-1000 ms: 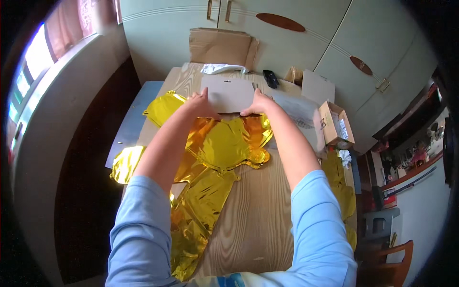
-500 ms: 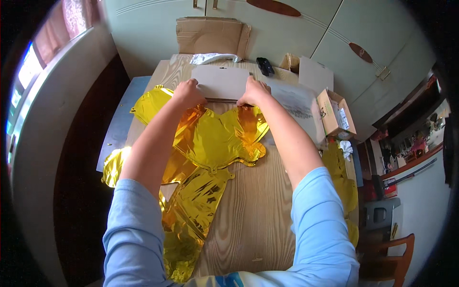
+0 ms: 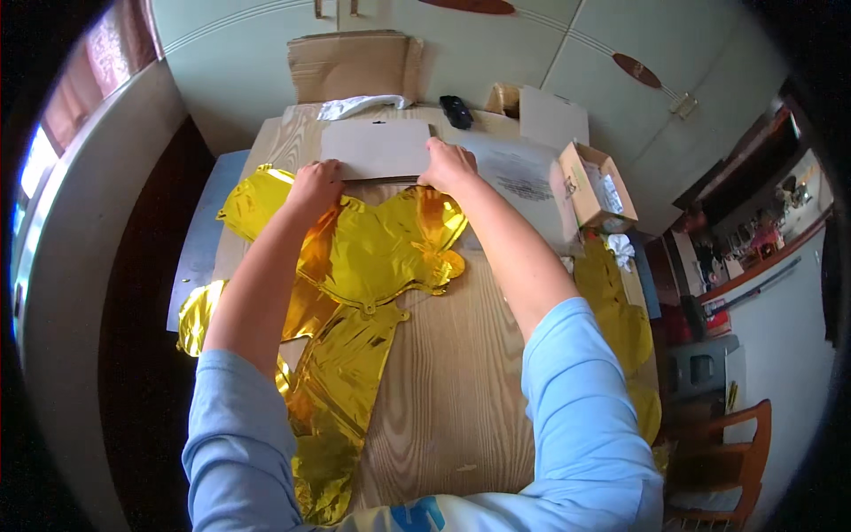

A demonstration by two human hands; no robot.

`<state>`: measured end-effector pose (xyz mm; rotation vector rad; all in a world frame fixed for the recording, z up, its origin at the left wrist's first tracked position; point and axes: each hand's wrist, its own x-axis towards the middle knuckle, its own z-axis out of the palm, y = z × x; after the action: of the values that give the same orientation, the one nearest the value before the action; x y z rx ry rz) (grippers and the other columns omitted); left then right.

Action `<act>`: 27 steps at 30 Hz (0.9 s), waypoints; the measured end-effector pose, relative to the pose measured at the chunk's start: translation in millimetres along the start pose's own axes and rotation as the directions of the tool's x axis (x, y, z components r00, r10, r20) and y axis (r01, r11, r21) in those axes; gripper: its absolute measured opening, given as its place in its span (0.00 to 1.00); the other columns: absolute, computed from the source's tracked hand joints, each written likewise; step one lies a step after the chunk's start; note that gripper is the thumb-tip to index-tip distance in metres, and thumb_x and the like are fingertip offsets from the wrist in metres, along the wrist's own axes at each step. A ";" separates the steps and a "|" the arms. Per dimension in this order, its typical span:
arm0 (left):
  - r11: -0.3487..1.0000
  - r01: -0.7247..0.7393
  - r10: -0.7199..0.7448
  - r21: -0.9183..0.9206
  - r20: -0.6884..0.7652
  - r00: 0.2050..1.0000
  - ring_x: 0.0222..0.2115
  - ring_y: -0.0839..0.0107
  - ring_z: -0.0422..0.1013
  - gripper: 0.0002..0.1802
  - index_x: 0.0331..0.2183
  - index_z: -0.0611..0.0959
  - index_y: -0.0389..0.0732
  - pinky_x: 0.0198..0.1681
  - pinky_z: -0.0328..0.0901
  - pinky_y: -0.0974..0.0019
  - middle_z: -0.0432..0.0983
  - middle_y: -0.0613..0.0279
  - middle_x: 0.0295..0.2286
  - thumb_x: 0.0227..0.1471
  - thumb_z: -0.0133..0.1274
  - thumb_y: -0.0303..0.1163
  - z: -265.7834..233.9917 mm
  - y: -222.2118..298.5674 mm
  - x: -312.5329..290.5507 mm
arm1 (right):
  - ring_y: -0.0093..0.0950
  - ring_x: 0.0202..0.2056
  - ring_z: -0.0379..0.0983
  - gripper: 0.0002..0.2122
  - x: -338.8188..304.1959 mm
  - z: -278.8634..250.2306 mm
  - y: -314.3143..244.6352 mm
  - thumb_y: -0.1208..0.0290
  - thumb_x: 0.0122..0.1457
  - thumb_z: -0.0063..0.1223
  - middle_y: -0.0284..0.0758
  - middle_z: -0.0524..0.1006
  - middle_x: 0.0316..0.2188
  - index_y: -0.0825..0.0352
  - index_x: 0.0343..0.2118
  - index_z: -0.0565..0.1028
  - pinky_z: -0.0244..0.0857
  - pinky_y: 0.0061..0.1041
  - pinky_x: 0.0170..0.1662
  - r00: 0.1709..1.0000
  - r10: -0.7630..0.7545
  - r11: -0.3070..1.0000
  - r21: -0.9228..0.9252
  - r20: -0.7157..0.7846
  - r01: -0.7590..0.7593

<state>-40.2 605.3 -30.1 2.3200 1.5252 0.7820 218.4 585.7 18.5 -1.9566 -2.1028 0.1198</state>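
Toward the far side of the table lies a stack of pale grey cards (image 3: 377, 151), the top one with a hang hole. My left hand (image 3: 316, 183) is closed on its near left corner. At the near right corner my right hand (image 3: 449, 166) grips it, thumb on the near edge and fingers along the side. Flat gold foil balloons (image 3: 377, 244) spread just on my side of the cards, passing under my left forearm. One long foil piece (image 3: 347, 377) runs down toward my body.
A small open carton (image 3: 598, 188) stands at the right beside crumpled white tissue (image 3: 620, 253). More gold foil (image 3: 612, 301) hangs along the right edge. A clear plastic sheet (image 3: 523, 191), a black object (image 3: 456, 112) and a brown cardboard piece (image 3: 355, 69) are at the back.
The whole view has shifted, so the scene sits further left in the picture. Both hands stay on the card stack, which keeps about the same place on the table.
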 end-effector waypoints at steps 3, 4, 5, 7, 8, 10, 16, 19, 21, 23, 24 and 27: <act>0.985 -0.066 0.098 0.161 -0.194 0.976 0.44 0.50 0.68 0.21 0.42 0.76 0.37 0.47 0.64 0.57 0.69 0.49 0.46 0.45 0.55 0.35 -2.4 -5.8 -20.6 | 0.39 0.46 0.71 0.28 -10.9 -2.5 16.1 0.54 0.42 0.64 0.42 0.74 0.43 0.62 0.46 0.71 0.64 0.34 0.48 0.987 -0.070 0.989 0.118 -0.142 0.087; 0.982 -0.067 0.119 0.176 -0.309 0.943 0.45 0.51 0.67 0.22 0.44 0.76 0.38 0.47 0.64 0.58 0.68 0.50 0.47 0.46 0.55 0.35 -1.4 -16.9 -30.3 | 0.39 0.46 0.70 0.28 -15.5 -7.0 20.8 0.53 0.43 0.63 0.42 0.74 0.45 0.62 0.45 0.71 0.63 0.34 0.49 0.983 -0.059 0.995 0.066 -0.174 0.072; 0.973 -0.045 0.112 0.224 -0.294 0.949 0.47 0.51 0.66 0.25 0.48 0.74 0.39 0.50 0.63 0.57 0.65 0.49 0.50 0.47 0.56 0.34 -4.1 0.6 -34.6 | 0.39 0.47 0.69 0.27 -24.6 -14.5 38.5 0.52 0.43 0.62 0.42 0.73 0.46 0.62 0.45 0.71 0.63 0.34 0.49 0.978 -0.027 1.000 0.000 -0.209 0.028; 0.972 -0.170 0.145 -0.165 -0.155 0.977 0.46 0.56 0.68 0.24 0.48 0.73 0.39 0.51 0.62 0.60 0.66 0.51 0.49 0.47 0.56 0.29 -15.2 65.7 -58.6 | 0.39 0.48 0.68 0.26 -42.2 -19.5 76.7 0.50 0.44 0.60 0.41 0.72 0.46 0.61 0.44 0.72 0.62 0.34 0.50 0.989 0.050 0.997 -0.057 -0.140 -0.059; 0.817 -0.192 0.216 -0.543 -0.019 0.976 0.45 0.65 0.68 0.21 0.47 0.75 0.38 0.50 0.62 0.65 0.69 0.56 0.48 0.48 0.53 0.23 -30.8 116.4 -82.8 | 0.40 0.48 0.67 0.26 -49.4 -17.5 103.4 0.48 0.45 0.58 0.40 0.72 0.45 0.60 0.43 0.73 0.61 0.35 0.51 0.993 0.107 0.992 -0.057 -0.041 -0.109; 0.490 0.171 0.346 -0.855 0.370 0.862 0.45 0.72 0.67 0.21 0.45 0.76 0.39 0.49 0.62 0.68 0.71 0.60 0.45 0.48 0.42 0.17 -67.2 179.6 -140.4 | 0.40 0.49 0.66 0.25 -59.2 -10.3 126.1 0.47 0.46 0.56 0.40 0.72 0.45 0.60 0.43 0.74 0.60 0.36 0.52 0.995 0.096 0.995 -0.039 0.000 -0.095; -0.332 0.467 0.887 -0.819 -0.103 0.451 0.42 0.61 0.67 0.19 0.47 0.72 0.30 0.47 0.59 0.58 0.70 0.50 0.41 0.53 0.41 0.24 -102.8 281.7 -238.4 | 0.40 0.56 0.59 0.25 -68.5 11.6 110.0 0.47 0.48 0.52 0.43 0.66 0.54 0.58 0.47 0.73 0.53 0.35 0.58 0.996 -0.060 0.998 0.020 -0.067 0.061; -0.426 0.636 0.872 -0.644 -0.103 0.479 0.44 0.63 0.65 0.15 0.43 0.73 0.27 0.47 0.59 0.63 0.70 0.51 0.41 0.52 0.43 0.19 -112.0 311.2 -264.1 | 0.41 0.59 0.54 0.32 -57.1 14.6 121.0 0.45 0.46 0.53 0.43 0.61 0.58 0.56 0.53 0.69 0.49 0.35 0.61 0.999 0.017 0.985 0.174 -0.039 -0.010; -0.422 0.703 0.882 -0.573 -0.081 0.464 0.43 0.64 0.65 0.18 0.46 0.70 0.27 0.47 0.59 0.63 0.69 0.51 0.42 0.51 0.43 0.19 -112.8 314.1 -279.4 | 0.40 0.60 0.53 0.36 -65.9 5.6 107.9 0.44 0.44 0.57 0.46 0.58 0.59 0.59 0.55 0.65 0.48 0.33 0.61 1.000 -0.018 0.993 0.120 0.004 0.017; -0.403 0.764 0.899 -0.504 -0.060 0.434 0.42 0.64 0.65 0.20 0.47 0.68 0.27 0.47 0.59 0.64 0.69 0.51 0.42 0.50 0.42 0.18 -111.7 316.5 -292.8 | 0.40 0.62 0.50 0.41 -75.4 -5.1 101.2 0.43 0.41 0.60 0.48 0.54 0.60 0.61 0.57 0.62 0.47 0.32 0.62 0.995 -0.052 0.997 0.064 0.085 0.046; -0.403 0.780 0.901 -0.478 -0.058 0.430 0.42 0.65 0.65 0.22 0.48 0.67 0.27 0.47 0.59 0.64 0.68 0.51 0.42 0.48 0.42 0.17 -110.7 317.7 -297.8 | 0.39 0.62 0.48 0.44 -81.6 -11.9 101.7 0.43 0.39 0.62 0.48 0.53 0.61 0.61 0.58 0.61 0.45 0.32 0.62 0.987 -0.068 0.997 0.035 0.144 0.063; -0.450 0.790 0.881 -0.417 -0.063 0.469 0.41 0.66 0.65 0.27 0.50 0.65 0.26 0.46 0.59 0.65 0.68 0.52 0.42 0.44 0.41 0.16 -109.9 328.0 -309.6 | 0.38 0.63 0.46 0.46 -90.0 -19.1 112.5 0.44 0.35 0.66 0.48 0.53 0.61 0.63 0.58 0.61 0.43 0.32 0.63 0.967 -0.100 0.995 0.018 0.236 0.098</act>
<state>55.1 179.6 128.7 0.4751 -0.6397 0.2196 336.8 504.2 -2.4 -1.9108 -2.3399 0.3557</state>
